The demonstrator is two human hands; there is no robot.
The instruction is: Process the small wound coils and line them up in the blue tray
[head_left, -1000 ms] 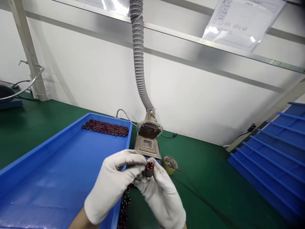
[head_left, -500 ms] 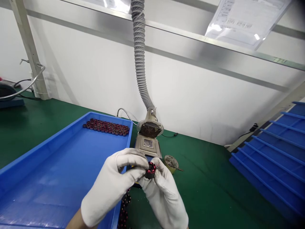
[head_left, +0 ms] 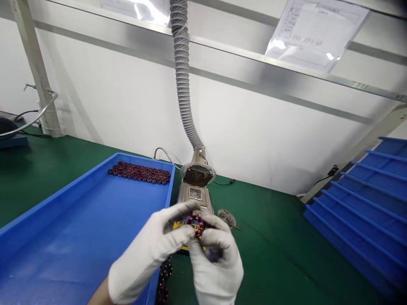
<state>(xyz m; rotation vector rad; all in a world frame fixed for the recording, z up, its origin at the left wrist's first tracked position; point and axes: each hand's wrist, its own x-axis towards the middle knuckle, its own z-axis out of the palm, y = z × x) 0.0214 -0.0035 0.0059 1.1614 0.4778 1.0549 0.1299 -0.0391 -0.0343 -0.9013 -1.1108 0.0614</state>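
Note:
A small black ring with pinkish-red segments (head_left: 201, 227) is held up on edge between my gloved fingertips, its open middle turned toward me. My left hand (head_left: 149, 248), in a white glove, pinches its left side with thumb and fingers. On the right side, my right hand (head_left: 219, 254), also white-gloved, grips it with curled fingers; dark smudges mark the glove. Behind the ring is a metal-topped unit with a yellow label (head_left: 195, 193), its lower front partly hidden by my hands. More dark rings (head_left: 165, 271) lie on the table below my left hand.
A large blue tray (head_left: 79, 237) stands at left, with many similar rings (head_left: 140, 173) massed at its far end. A grey duct hose (head_left: 182, 80) hangs down to a round hood (head_left: 197, 173). Right of it is a small cup (head_left: 226, 217) with a stick. Stacked blue trays (head_left: 359, 212) lean at right.
The ring has been tipped up so that its opening faces me, where its dark side wall showed before. My right fingers have curled in more. The view has shifted slightly.

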